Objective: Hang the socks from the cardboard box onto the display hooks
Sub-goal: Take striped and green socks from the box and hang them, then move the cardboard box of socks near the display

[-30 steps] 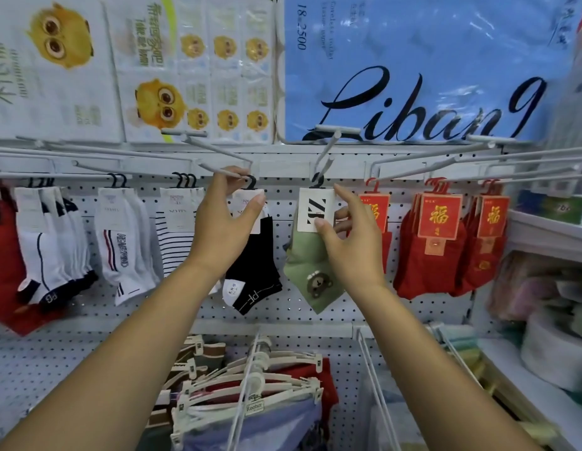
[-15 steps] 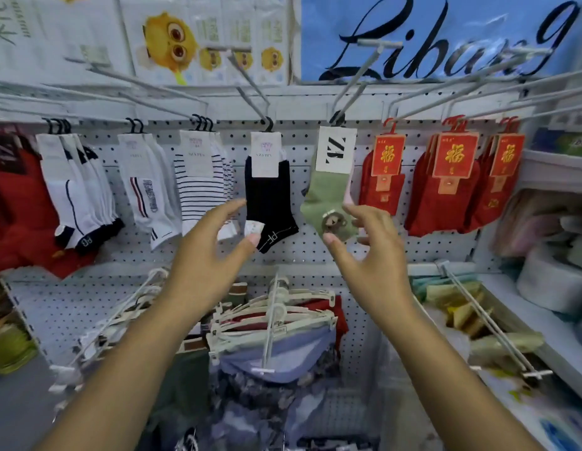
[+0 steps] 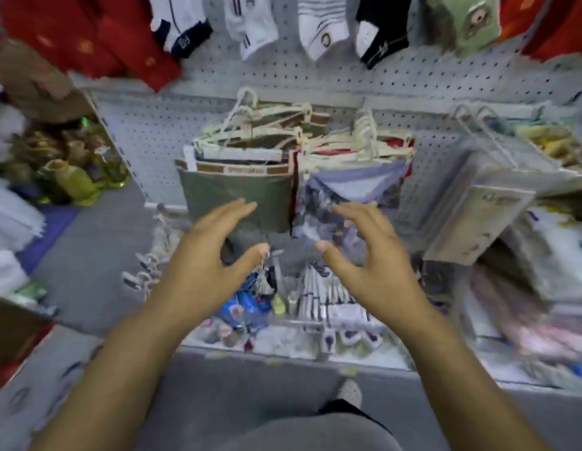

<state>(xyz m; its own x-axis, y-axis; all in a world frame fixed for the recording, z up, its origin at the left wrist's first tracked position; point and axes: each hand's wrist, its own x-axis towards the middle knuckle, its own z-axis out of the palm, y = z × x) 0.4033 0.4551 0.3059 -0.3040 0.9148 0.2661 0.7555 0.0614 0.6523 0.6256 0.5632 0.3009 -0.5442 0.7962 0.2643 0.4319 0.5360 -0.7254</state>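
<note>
Both hands hang empty in the middle of the head view: the left hand [image 3: 205, 265] and the right hand [image 3: 371, 265] have their fingers spread and loosely bent, gripping nothing. Hung socks [image 3: 380, 30] line the top edge of the frame on the pegboard [image 3: 315, 79]. A brown shape [image 3: 12, 327] at the lower left may be the cardboard box, though blur leaves me unsure. The risk, as I judge it, is that reaching down past the crowded clothes hangers [image 3: 283, 138] just beyond the fingertips could snag one and drag garments off.
</note>
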